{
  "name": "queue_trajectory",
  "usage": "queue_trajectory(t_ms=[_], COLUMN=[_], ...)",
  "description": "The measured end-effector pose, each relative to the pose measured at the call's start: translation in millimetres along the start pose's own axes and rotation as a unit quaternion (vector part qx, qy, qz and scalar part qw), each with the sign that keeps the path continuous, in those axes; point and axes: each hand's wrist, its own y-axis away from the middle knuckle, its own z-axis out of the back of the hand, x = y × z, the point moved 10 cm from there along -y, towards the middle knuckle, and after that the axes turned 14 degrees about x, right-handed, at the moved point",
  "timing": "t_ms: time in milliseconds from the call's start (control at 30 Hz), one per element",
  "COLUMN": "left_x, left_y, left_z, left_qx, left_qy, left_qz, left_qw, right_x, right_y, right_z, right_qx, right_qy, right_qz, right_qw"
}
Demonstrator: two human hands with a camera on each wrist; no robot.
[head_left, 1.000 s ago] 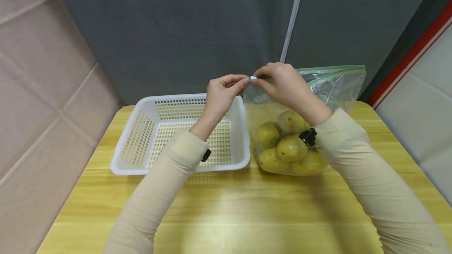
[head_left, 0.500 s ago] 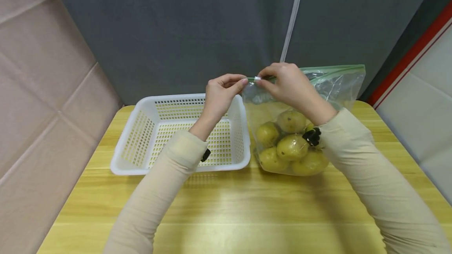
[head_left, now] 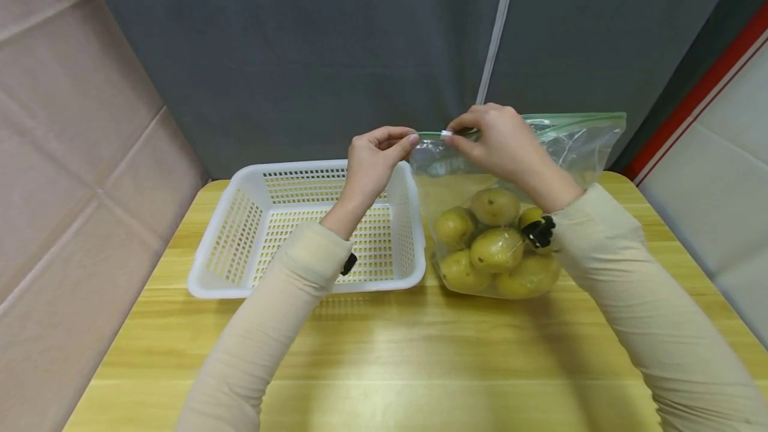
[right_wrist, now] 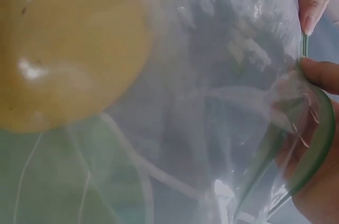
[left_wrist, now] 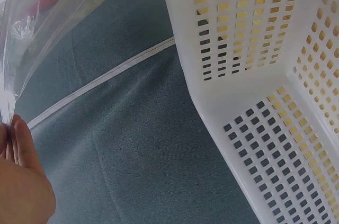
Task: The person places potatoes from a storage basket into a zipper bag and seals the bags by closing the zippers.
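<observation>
A clear zip bag point(head_left: 462, 179) with a green top strip holds several yellow-brown potatoes point(head_left: 497, 251) and stands on the table. My left hand point(head_left: 375, 159) pinches the bag's top left corner between thumb and fingers. Along the same strip, my right hand point(head_left: 501, 145) pinches a small white slider point(head_left: 447, 135). Left of the slider the green strip runs together; to its right the bag's mouth gapes. In the right wrist view, a potato point(right_wrist: 69, 49) shows large through the plastic and the green strip point(right_wrist: 323, 144) bends past the right hand.
To the left of the bag stands a white perforated plastic basket point(head_left: 252, 232), with no contents visible. Both rest on a wooden table point(head_left: 384, 365). A grey curtain point(head_left: 300, 52) hangs behind the table, and padded wall panels point(head_left: 78, 185) rise at the left.
My right hand has slid to the right along the bag's top, taking the white slider with it. My left hand stays at the corner, and more joined strip shows between the hands.
</observation>
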Motion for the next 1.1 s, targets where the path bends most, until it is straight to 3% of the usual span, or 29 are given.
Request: queue_trajectory(t_ms=[1100], left_x=[6.0], left_y=[1.0], left_z=[1.3], left_qx=[0.005], left_qy=[-0.01], left_qz=[0.016], left_qw=[0.9998], right_x=[-35.3], right_y=[20.5], right_z=[10.3], right_qx=[0.014], right_qy=[-0.029], right_qz=[-0.045], right_qw=[0.998])
